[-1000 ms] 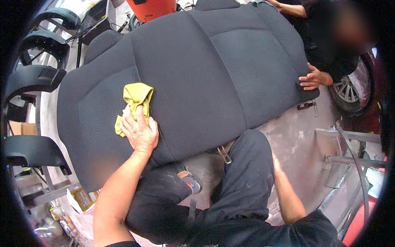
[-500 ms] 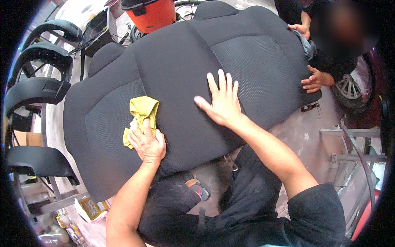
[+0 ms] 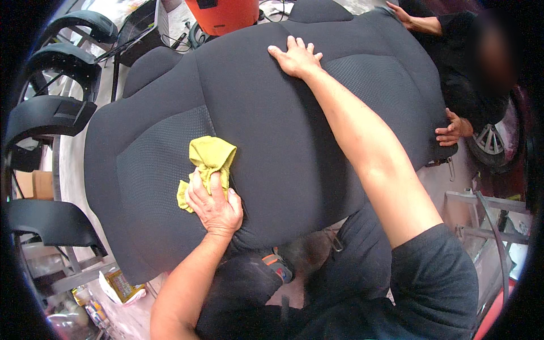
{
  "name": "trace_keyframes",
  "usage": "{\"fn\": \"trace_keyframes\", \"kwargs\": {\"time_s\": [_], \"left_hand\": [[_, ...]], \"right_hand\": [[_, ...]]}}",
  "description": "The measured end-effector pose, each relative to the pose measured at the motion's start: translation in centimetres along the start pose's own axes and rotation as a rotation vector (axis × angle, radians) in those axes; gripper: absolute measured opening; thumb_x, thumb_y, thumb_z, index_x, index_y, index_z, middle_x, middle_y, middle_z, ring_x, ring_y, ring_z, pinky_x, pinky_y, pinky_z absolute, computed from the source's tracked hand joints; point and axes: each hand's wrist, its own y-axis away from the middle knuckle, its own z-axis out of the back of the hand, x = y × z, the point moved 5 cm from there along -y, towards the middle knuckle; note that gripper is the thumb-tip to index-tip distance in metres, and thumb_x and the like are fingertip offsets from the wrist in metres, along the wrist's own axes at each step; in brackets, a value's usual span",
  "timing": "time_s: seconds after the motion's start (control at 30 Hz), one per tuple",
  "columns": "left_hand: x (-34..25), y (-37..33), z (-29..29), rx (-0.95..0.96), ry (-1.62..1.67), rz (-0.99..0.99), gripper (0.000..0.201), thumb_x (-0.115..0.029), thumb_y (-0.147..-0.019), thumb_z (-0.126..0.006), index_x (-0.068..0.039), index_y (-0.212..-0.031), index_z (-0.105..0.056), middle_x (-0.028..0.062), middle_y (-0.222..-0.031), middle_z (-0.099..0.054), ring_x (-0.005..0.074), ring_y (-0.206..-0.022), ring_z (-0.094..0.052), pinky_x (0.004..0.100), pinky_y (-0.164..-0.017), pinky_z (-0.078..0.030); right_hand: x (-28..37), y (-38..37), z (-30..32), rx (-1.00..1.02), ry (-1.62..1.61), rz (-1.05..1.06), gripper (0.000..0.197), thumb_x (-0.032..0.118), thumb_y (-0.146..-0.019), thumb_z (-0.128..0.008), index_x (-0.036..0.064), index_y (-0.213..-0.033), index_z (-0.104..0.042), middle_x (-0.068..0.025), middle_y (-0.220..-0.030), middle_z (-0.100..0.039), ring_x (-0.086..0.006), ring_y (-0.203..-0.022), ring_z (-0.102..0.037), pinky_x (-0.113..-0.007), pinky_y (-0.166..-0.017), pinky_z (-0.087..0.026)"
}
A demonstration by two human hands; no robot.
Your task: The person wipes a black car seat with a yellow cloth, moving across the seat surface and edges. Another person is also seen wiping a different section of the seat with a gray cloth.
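A dark grey fabric car seat back [image 3: 260, 164] spans the middle of the view, lying broad in front of me. My left hand [image 3: 217, 207] presses a crumpled yellow cloth [image 3: 211, 152] onto its left textured panel, fingers closed over the cloth. Farther up, my right hand [image 3: 296, 59] rests on the seat near its far edge, with fingers spread and nothing in it. At the far right a co-worker's hand [image 3: 449, 129] touches the seat's side. The co-worker's other hand [image 3: 401, 15] is on a grey cloth at the far corner, partly cut off by the picture's edge.
Black curved car trim parts [image 3: 54, 119] hang on a rack at the left. An orange bucket [image 3: 224, 16] stands beyond the seat. A wheel [image 3: 492, 139] and a metal frame [image 3: 487, 201] are at the right. My shoe [image 3: 279, 266] shows below the seat's near edge.
My right hand has slid away from me up the seat. My left hand stays on the yellow cloth at the left panel. The co-worker's upper hand has moved toward the far edge with the grey cloth.
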Motion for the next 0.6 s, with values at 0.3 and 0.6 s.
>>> {"fn": "trace_keyframes", "kwargs": {"time_s": [0.3,0.6], "left_hand": [[0.5,0.0,-0.4,-0.024,0.048,-0.020,0.065,-0.023,-0.084,-0.064,-0.008,-0.144,-0.044,0.0278,-0.151,-0.035,0.0483,-0.140,-0.034,0.0635,-0.114,-0.023],[1.6,0.4,0.4,-0.019,-0.007,0.007,0.064,-0.024,-0.084,-0.065,-0.008,-0.143,-0.045,0.0268,-0.152,-0.035,0.0483,-0.139,-0.034,0.0634,-0.114,-0.024]], "right_hand": [[-0.8,-2.0,0.8,-0.405,-0.270,0.103,0.019,0.030,-0.093,-0.065,0.0177,-0.098,-0.079,-0.0063,-0.124,-0.066,-0.0267,-0.126,-0.056,-0.052,-0.109,-0.039],[-13.9,19.9,3.6,-0.263,-1.235,-0.011,0.024,0.020,-0.104,-0.060,-0.0017,-0.111,-0.068,-0.0085,-0.109,-0.070,-0.0181,-0.103,-0.068,-0.033,-0.096,-0.053]]}}
